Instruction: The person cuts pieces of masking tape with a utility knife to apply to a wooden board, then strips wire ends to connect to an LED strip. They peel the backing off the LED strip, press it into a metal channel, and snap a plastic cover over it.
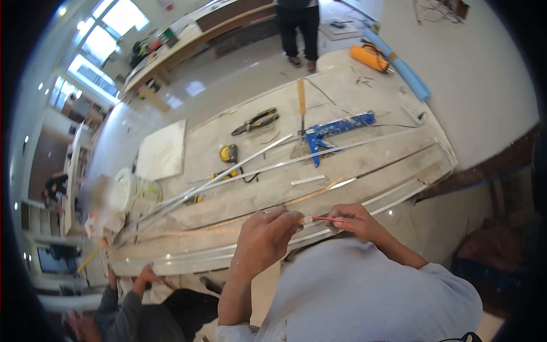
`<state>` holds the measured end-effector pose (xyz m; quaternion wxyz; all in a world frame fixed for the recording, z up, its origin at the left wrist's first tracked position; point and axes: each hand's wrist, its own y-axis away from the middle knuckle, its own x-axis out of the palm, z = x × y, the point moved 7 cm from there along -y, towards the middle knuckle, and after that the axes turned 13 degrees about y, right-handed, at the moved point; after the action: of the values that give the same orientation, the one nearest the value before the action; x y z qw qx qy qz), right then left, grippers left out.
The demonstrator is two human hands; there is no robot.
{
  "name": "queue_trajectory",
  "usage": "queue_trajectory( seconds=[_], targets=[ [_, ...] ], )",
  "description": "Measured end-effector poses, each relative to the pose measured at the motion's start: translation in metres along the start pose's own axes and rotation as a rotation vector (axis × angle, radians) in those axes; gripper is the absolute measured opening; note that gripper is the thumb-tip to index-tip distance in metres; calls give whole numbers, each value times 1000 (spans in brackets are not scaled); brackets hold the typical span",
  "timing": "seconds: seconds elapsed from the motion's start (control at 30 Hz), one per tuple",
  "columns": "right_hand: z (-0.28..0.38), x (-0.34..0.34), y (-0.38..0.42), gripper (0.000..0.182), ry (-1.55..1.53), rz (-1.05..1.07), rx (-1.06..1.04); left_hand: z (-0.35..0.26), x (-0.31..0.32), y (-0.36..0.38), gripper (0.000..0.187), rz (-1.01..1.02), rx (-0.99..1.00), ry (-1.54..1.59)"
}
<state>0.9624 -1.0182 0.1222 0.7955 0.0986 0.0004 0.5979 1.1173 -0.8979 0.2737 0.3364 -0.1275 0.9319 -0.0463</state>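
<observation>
My left hand (265,236) is closed, its fingers pinched around the end of a thin yellowish strip that looks like an LED strip (211,232). A thin red wire (327,219) runs from that end across to my right hand (354,221). My right thumb and fingers are closed on the wire. Both hands are above the near edge of the worktable (268,208), in front of my grey shirt. Close beyond them lie long channel strips (202,248) and a short white piece (307,180). My fingers partly hide the joint between strip and wire.
On the table are a blue caulking gun (342,126), pliers (256,121), a tape measure (229,153), a wooden-handled tool (301,97), crossed metal strips (245,160), a white board (162,149) and a bucket (145,194). One person (142,308) touches the near left edge; another (298,31) stands beyond.
</observation>
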Motion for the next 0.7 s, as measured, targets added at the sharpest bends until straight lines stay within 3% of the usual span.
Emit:
queue_trajectory(
  seconds=[0.3, 0.37, 0.5, 0.7],
  targets=[
    [-24, -27, 17, 23, 21, 173, 87, 14, 19, 5, 26, -94, 23, -76],
    [-22, -32, 24, 23, 20, 195, 99, 20, 26, 6, 30, -109, -119, 40],
    [-35, -47, 26, 27, 219, 171, 119, 42, 53, -4, 29, -98, -6, -143],
    [-55, -51, 40, 30, 21, 146, 195, 84, 86, -6, 19, -130, 1, -128]
  ],
)
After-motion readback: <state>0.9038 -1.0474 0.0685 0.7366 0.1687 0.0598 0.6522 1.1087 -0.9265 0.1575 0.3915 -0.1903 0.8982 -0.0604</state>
